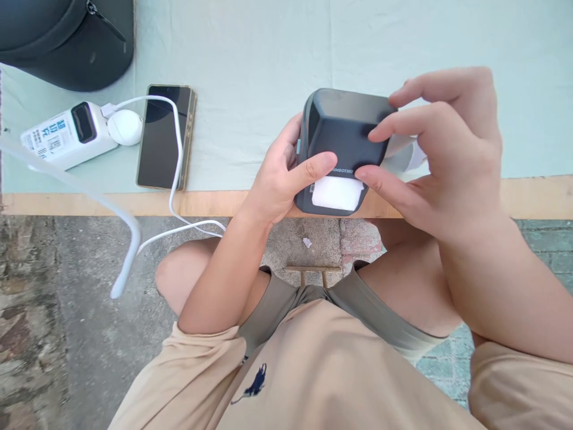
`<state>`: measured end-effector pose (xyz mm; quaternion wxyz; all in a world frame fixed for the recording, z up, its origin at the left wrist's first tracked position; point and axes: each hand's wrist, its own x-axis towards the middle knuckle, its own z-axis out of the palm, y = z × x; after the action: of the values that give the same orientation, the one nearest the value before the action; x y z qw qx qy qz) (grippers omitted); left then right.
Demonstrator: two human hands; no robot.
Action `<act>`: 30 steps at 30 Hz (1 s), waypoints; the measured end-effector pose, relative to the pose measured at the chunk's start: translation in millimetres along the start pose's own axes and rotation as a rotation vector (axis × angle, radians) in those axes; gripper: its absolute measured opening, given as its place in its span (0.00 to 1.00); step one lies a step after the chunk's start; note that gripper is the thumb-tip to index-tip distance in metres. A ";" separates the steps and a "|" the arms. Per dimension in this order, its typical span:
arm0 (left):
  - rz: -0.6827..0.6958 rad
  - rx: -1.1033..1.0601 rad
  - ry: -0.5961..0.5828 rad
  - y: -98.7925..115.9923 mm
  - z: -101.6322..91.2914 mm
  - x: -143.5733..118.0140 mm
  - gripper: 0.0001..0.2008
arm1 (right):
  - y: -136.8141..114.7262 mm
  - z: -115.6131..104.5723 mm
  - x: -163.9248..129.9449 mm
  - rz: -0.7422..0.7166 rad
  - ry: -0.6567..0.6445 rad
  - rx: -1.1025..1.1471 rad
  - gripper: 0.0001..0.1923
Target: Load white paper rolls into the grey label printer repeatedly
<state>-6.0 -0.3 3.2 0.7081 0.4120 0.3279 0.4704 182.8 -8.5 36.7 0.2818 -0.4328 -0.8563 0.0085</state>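
far left, a dark rounded zip bag [67,42] sat at the table's back corner, cut by the frame. near it lay a white boxy power bank with printed label [62,137], its white cable [172,179] looping over a black glossy smartphone [163,137] and dropping off the front edge. the pale green cloth-covered table with bare wooden front edge [250,71] had open room between phone and hands. the left hand [275,179] clasped the left side of a dark grey rounded plastic label printer with white paper at its slot [342,149], thumb on top. printer sat at the front edge, slightly overhanging. the right hand [447,155] gripped its right side, fingertips on top. open cloth behind and right.
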 end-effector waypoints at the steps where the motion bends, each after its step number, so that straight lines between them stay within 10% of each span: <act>1: -0.004 -0.008 0.002 0.1 0.1 -0.5 0.22 | -0.1 -0.4 0.2 0.016 -0.014 -0.003 0.18; 30: 0.035 -0.178 -0.003 2.1 -0.3 4.7 0.17 | -0.1 -2.8 2.1 -0.023 -0.004 0.018 0.30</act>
<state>-5.4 4.7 4.6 0.7342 0.3539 0.2763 0.5092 183.1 -7.6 40.1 0.2839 -0.4204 -0.8617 0.0137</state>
